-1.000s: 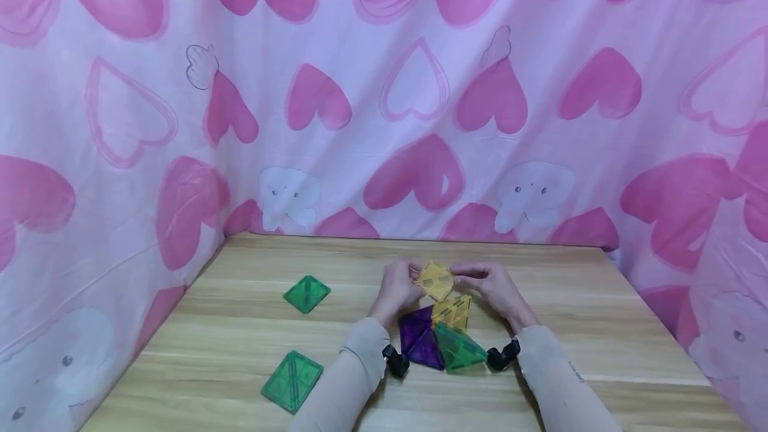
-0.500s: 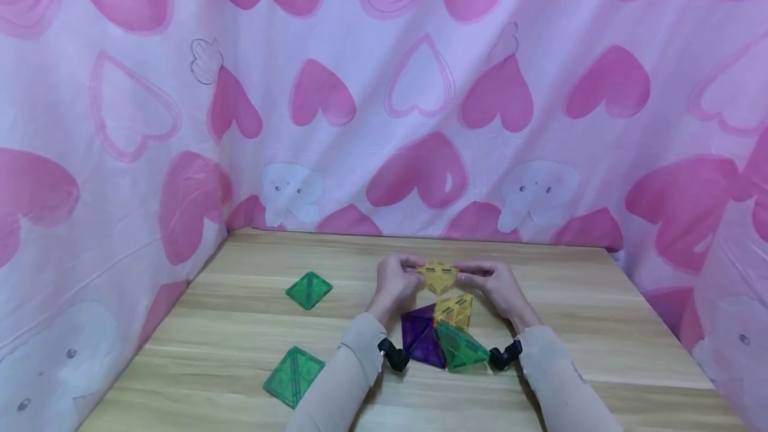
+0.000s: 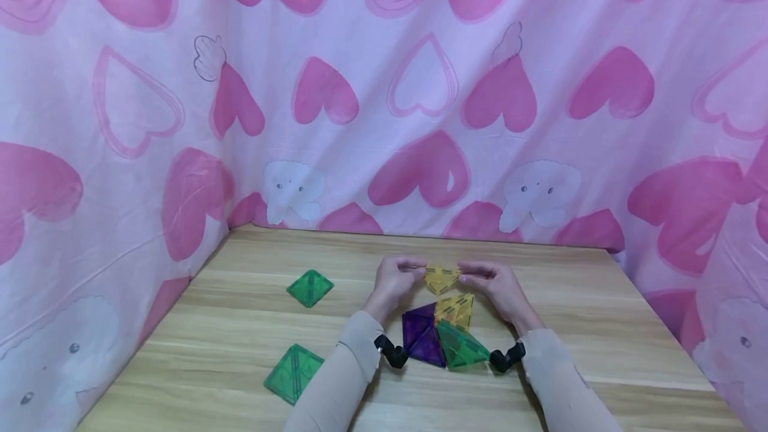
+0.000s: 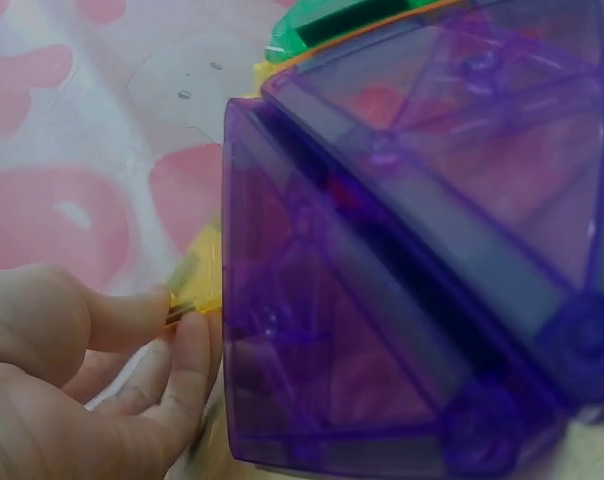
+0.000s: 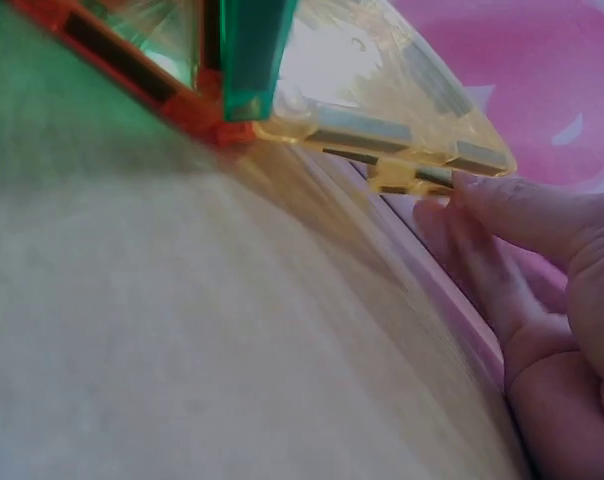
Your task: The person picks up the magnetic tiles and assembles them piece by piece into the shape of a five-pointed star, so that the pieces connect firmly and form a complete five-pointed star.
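Note:
In the head view, yellow magnetic tiles (image 3: 442, 279) sit between my two hands, looking like a triangle pointing toward me. My left hand (image 3: 393, 283) pinches their left corner between thumb and fingers; the left wrist view shows this yellow corner (image 4: 202, 272) too. From the other side, my right hand (image 3: 495, 285) pinches the right corner. Just nearer stands a cluster of joined magnetic tiles: purple triangles (image 3: 423, 337) at left, a yellow tile (image 3: 456, 311) at the back and a green tile (image 3: 461, 344) at right. An orange edge (image 5: 132, 75) shows in the right wrist view.
Two green diamond or square shapes, each seemingly of paired triangle tiles, lie left on the wooden table (image 3: 210, 332): a farther one (image 3: 310, 288) and a nearer one (image 3: 292, 372) beside the left sleeve. A pink heart-print curtain (image 3: 336, 152) encloses the table's back and sides.
The held yellow tiles have gone from a diamond outline to a triangle, their far half folding or tilting out of sight. Both hands keep their pinch. The view has shifted slightly.

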`<act>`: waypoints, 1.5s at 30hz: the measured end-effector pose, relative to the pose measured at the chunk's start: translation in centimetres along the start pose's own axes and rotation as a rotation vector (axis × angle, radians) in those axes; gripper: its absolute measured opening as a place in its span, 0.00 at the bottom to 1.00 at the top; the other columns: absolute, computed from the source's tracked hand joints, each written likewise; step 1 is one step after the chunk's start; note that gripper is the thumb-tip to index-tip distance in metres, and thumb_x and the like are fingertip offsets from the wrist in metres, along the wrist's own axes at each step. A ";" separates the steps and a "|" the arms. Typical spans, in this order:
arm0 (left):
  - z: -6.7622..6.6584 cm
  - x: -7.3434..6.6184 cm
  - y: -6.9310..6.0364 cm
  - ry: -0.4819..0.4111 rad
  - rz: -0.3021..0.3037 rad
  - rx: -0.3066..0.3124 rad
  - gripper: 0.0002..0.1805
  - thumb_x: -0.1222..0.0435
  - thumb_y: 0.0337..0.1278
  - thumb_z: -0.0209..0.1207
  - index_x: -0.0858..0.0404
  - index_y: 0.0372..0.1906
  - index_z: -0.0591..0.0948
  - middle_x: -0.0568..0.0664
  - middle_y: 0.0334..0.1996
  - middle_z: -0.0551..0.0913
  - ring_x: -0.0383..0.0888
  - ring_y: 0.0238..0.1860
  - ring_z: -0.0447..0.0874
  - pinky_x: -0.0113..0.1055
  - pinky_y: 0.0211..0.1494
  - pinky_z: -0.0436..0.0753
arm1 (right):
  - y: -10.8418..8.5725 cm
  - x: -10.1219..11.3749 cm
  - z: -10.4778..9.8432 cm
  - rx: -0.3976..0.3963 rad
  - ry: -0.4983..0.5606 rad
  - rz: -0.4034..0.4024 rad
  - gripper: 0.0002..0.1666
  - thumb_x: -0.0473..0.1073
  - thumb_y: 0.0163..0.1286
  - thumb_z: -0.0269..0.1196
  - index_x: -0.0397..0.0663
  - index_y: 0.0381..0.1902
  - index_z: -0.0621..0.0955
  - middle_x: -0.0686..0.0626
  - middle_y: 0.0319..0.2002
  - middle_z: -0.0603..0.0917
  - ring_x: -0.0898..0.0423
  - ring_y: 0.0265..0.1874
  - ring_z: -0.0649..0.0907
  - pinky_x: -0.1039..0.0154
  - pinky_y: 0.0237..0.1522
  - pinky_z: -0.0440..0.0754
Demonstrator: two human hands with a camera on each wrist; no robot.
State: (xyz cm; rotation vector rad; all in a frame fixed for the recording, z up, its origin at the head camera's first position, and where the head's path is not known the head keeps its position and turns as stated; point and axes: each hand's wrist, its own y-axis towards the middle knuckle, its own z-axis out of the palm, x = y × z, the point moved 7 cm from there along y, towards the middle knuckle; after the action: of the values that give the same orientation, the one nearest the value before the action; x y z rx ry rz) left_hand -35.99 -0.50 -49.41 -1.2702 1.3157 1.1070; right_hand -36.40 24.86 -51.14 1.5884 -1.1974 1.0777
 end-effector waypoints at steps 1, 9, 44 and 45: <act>-0.1 0.1 0.0 -0.013 -0.008 -0.003 0.10 0.73 0.68 0.73 0.64 0.50 0.94 0.52 0.41 0.95 0.46 0.43 0.94 0.40 0.54 0.91 | -0.1 -0.1 0.0 -0.002 0.005 0.005 0.30 0.45 0.76 0.76 0.38 0.70 0.84 0.39 0.60 0.91 0.54 0.54 0.92 0.67 0.58 0.87; -0.3 0.5 -0.3 -0.134 -0.057 0.007 0.10 0.76 0.69 0.71 0.68 0.52 0.93 0.58 0.43 0.94 0.53 0.46 0.96 0.40 0.53 0.93 | -2.5 -0.3 0.1 -0.051 0.098 0.048 0.27 0.43 0.87 0.63 0.31 0.73 0.77 0.32 0.57 0.88 0.56 0.46 0.90 0.67 0.48 0.90; -5.1 0.8 -0.9 -0.090 0.074 0.147 0.11 0.82 0.74 0.59 0.77 0.53 0.87 0.61 0.46 0.92 0.42 0.41 0.88 0.43 0.54 0.91 | -1.4 0.0 2.0 0.174 0.141 0.096 0.24 0.37 0.85 0.65 0.32 0.71 0.75 0.44 0.39 0.90 0.59 0.27 0.83 0.68 0.30 0.84; -5.0 0.8 -0.9 -0.077 0.074 0.147 0.11 0.82 0.74 0.59 0.76 0.53 0.87 0.60 0.46 0.92 0.41 0.40 0.88 0.42 0.53 0.91 | -1.2 0.1 2.0 0.171 0.146 0.093 0.24 0.36 0.85 0.64 0.31 0.72 0.75 0.44 0.39 0.90 0.59 0.28 0.83 0.68 0.31 0.84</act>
State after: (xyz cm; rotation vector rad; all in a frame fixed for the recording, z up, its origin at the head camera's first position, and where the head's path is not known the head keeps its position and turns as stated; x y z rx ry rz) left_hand -35.30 -5.64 -49.53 -1.0686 1.3689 1.0788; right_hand -34.94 23.16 -51.71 1.5643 -1.1147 1.3635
